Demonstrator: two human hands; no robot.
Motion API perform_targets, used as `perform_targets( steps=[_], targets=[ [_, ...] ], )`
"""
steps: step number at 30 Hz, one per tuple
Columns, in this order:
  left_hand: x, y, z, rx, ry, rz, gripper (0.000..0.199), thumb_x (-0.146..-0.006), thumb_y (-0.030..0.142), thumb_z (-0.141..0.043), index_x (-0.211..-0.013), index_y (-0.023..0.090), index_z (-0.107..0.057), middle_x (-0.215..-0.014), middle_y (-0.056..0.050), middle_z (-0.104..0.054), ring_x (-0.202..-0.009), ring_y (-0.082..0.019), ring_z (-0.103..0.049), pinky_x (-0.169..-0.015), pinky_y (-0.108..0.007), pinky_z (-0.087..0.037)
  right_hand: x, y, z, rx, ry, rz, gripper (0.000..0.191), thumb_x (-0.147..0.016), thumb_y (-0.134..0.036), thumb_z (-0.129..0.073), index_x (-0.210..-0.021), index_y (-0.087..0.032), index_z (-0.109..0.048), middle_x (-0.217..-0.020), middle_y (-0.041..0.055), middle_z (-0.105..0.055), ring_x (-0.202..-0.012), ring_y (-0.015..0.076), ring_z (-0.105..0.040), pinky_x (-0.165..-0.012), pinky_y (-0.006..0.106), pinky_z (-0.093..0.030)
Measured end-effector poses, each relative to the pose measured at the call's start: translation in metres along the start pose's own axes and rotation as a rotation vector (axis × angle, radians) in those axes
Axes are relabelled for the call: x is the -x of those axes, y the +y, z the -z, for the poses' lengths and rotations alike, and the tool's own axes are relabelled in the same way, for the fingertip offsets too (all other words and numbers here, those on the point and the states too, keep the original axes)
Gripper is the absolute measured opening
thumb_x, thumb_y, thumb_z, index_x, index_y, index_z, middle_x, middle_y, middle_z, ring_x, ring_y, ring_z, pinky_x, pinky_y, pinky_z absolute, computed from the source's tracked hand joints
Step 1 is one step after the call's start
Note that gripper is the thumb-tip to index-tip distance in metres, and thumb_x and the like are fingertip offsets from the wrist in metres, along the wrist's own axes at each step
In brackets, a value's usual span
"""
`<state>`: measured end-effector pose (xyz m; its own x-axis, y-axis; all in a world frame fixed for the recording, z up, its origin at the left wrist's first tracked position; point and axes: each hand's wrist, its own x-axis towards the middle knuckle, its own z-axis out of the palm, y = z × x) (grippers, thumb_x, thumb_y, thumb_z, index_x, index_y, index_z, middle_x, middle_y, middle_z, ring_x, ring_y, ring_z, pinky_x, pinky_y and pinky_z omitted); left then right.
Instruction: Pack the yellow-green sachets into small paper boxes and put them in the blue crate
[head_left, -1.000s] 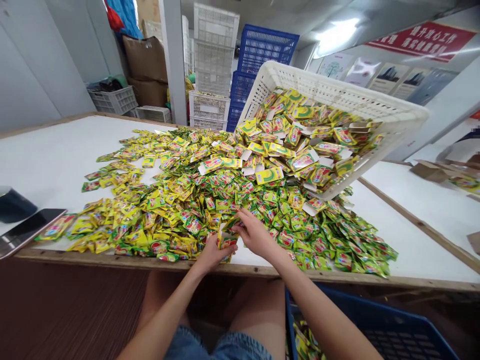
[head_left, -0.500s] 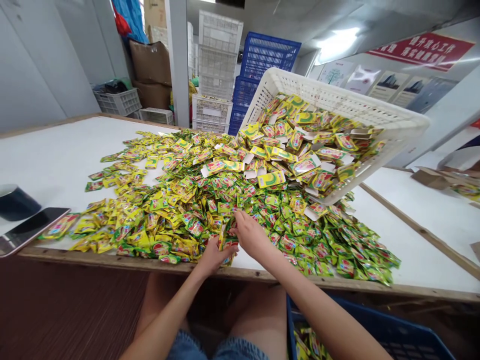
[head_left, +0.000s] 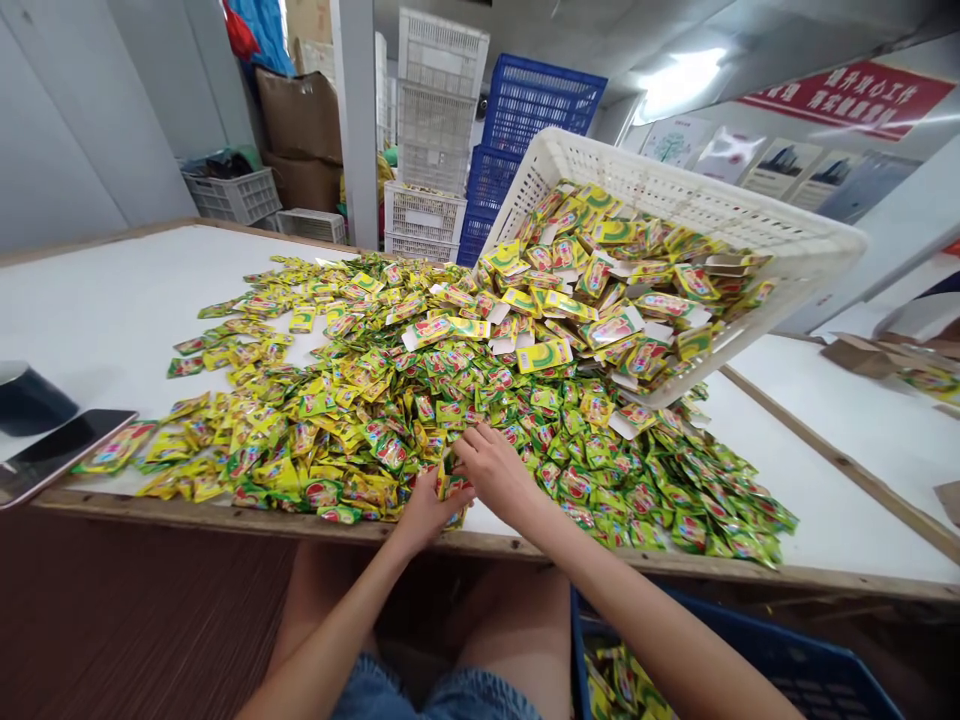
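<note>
Low in the centre, just above the table's front edge, my left hand (head_left: 427,514) grips a small yellow-green box (head_left: 453,488) between thumb and fingers. My right hand (head_left: 491,470) reaches over the upper end of that box, fingers pinched together at its opening. A small green packet is at those fingertips, mostly hidden by them. Around both hands spreads a wide heap of shiny yellow and green packets (head_left: 330,400). Beyond them, a tilted white plastic crate (head_left: 697,185) spills small yellow boxes (head_left: 544,357), several with open white flaps, onto the heap.
A phone (head_left: 67,455) and a dark cup (head_left: 34,400) are on the white table (head_left: 97,300) at left. Below its wooden front edge (head_left: 225,515), a blue crate (head_left: 780,640) holds more packets. Stacked white crates (head_left: 439,100) and blue crates (head_left: 536,105) stand behind.
My right hand has shifted slightly left and closer over the mouth of the box, covering more of the green packet. My left hand keeps its grip on the box.
</note>
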<state>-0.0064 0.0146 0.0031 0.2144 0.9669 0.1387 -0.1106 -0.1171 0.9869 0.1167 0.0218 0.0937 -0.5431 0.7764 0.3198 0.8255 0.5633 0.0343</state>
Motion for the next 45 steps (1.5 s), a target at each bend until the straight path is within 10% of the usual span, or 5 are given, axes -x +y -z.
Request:
perform_targets(
  steps=[4, 18, 26, 36, 45],
  targets=[
    [0.001, 0.001, 0.0, 0.014, 0.001, -0.005, 0.03, -0.065, 0.033, -0.07, -0.084, 0.013, -0.058, -0.077, -0.003, -0.061, -0.072, -0.016, -0.054, -0.068, -0.027, -0.044, 0.007, 0.004, 0.004, -0.112, -0.006, 0.111, 0.009, -0.08, -0.013, -0.054, -0.087, -0.018, -0.057, -0.09, 0.0076, -0.053, -0.087, 0.0222, -0.045, -0.075, 0.035, -0.04],
    [-0.002, -0.006, 0.002, 0.104, -0.015, 0.068, 0.044, -0.059, 0.039, -0.072, -0.092, 0.012, -0.061, -0.081, -0.003, -0.063, -0.073, -0.016, -0.055, -0.069, -0.027, -0.045, 0.028, -0.005, -0.005, -0.307, 0.12, -0.179, 0.011, -0.083, -0.028, -0.054, -0.084, -0.02, -0.062, -0.113, 0.0081, -0.05, -0.109, 0.0243, -0.038, -0.09, 0.042, -0.033],
    [-0.003, -0.007, 0.002, 0.03, 0.038, 0.04, 0.038, -0.059, 0.037, -0.071, -0.086, 0.012, -0.061, -0.079, -0.003, -0.064, -0.074, -0.017, -0.056, -0.072, -0.028, -0.045, 0.021, -0.004, -0.009, -0.349, -0.028, -0.158, 0.016, -0.079, -0.032, -0.059, -0.072, -0.019, -0.066, -0.104, 0.008, -0.056, -0.103, 0.0241, -0.044, -0.088, 0.04, -0.034],
    [0.007, 0.007, 0.0, 0.131, -0.009, -0.083, 0.052, -0.075, 0.027, -0.062, -0.119, 0.022, -0.035, -0.099, -0.005, -0.06, -0.087, -0.017, -0.06, -0.081, -0.031, -0.045, 0.057, 0.001, -0.042, -0.921, 0.368, -0.524, 0.016, -0.082, -0.024, -0.053, -0.095, -0.02, -0.046, -0.085, 0.0027, -0.058, -0.078, 0.0157, -0.057, -0.071, 0.027, -0.044],
    [0.001, -0.001, 0.001, -0.058, -0.11, -0.046, 0.025, -0.077, 0.032, -0.058, -0.096, 0.016, -0.062, -0.09, -0.006, -0.065, -0.085, -0.02, -0.06, -0.079, -0.03, -0.045, 0.069, 0.0, -0.056, -0.928, 0.355, -0.471, 0.019, -0.087, -0.03, -0.046, -0.084, -0.017, -0.06, -0.082, 0.004, -0.06, -0.081, 0.0172, -0.056, -0.075, 0.028, -0.043]
  ],
)
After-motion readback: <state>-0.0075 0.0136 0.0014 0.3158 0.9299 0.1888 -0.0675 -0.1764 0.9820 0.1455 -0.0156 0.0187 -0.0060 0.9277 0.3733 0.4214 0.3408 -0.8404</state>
